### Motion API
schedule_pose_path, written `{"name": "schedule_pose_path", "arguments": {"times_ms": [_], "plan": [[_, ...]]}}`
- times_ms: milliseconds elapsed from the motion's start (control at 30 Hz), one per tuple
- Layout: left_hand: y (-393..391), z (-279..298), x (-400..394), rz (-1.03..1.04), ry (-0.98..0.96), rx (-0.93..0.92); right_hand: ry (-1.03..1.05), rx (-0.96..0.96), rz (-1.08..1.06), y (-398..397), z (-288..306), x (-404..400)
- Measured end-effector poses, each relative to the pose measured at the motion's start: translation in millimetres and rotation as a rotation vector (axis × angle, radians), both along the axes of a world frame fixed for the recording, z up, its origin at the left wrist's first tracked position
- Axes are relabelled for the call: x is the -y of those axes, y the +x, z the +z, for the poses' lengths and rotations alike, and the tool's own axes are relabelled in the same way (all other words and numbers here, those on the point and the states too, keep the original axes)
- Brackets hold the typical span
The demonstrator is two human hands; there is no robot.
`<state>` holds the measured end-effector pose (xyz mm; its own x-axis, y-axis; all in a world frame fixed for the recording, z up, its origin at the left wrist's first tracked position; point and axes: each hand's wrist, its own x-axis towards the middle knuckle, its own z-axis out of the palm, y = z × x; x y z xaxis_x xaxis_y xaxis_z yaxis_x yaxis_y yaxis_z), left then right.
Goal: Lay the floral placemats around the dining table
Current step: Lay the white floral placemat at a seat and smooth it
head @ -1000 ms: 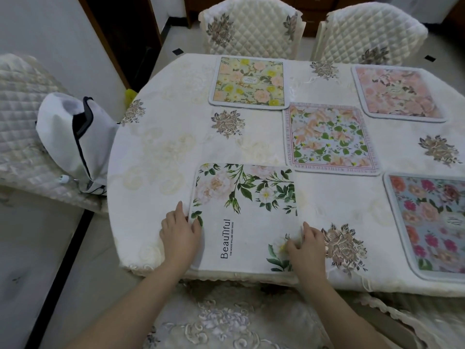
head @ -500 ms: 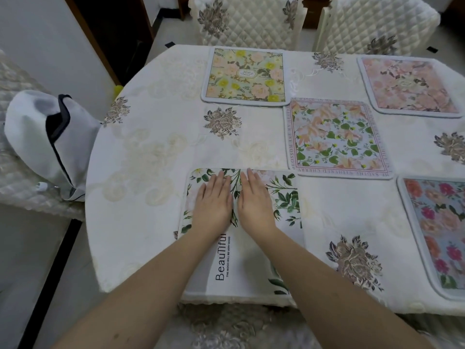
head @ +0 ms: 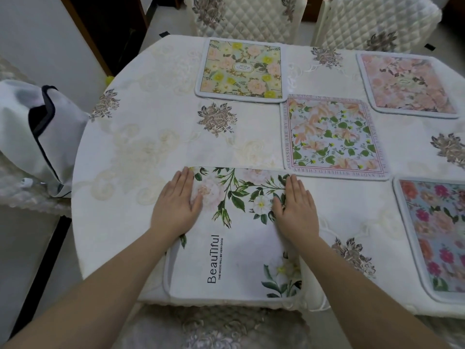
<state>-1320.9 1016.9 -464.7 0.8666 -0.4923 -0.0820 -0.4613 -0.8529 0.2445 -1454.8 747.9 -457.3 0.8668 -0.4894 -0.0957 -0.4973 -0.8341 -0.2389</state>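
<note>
Cream cloth with embroidered taupe flowers covers the tabletop [head: 156, 147], and I take the white "Beautiful" placemat [head: 239, 238] at its near edge as my landmark. My left hand [head: 177, 205] lies flat on that mat's left border, fingers straight and together; my right hand [head: 297, 207] lies flat on its right border the same way, so neither grip pinches anything. Beyond the mat's far right corner sits a placemat with peach blooms and green leaves [head: 332, 136]. Farther beyond, at the far edge, lies a placemat with yellow and pink flowers [head: 241, 69]. To the far right of that one is a pink placemat [head: 407, 84], and right of my landmark a blue placemat with red and magenta roses [head: 437, 238]. Two quilted chair backs [head: 241, 13] stand behind the far edge. Left of the landmark, off the tabletop, a white bag with dark trim [head: 32, 132] rests on another covered seat.
</note>
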Motion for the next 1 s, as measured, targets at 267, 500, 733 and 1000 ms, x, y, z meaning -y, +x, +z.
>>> {"name": "schedule_pose_path", "arguments": {"times_ms": [267,500,733,1000], "plan": [[-47.1,21.6,27.8,0.073,-0.093,0.030,0.034,0.148,0.019,-3.1,15.0,-65.2],[-110.2,0.5,20.6,0.081,-0.012,0.026,-0.001,0.040,0.103,-30.8,-3.9,-120.5],[-104.6,6.2,5.6,0.039,0.030,0.010,-0.037,-0.010,0.135,-46.6,2.3,-103.4],[-94.5,7.5,-36.8,0.023,-0.002,-0.032,-0.017,-0.046,0.045,-84.6,1.7,-60.4]]}}
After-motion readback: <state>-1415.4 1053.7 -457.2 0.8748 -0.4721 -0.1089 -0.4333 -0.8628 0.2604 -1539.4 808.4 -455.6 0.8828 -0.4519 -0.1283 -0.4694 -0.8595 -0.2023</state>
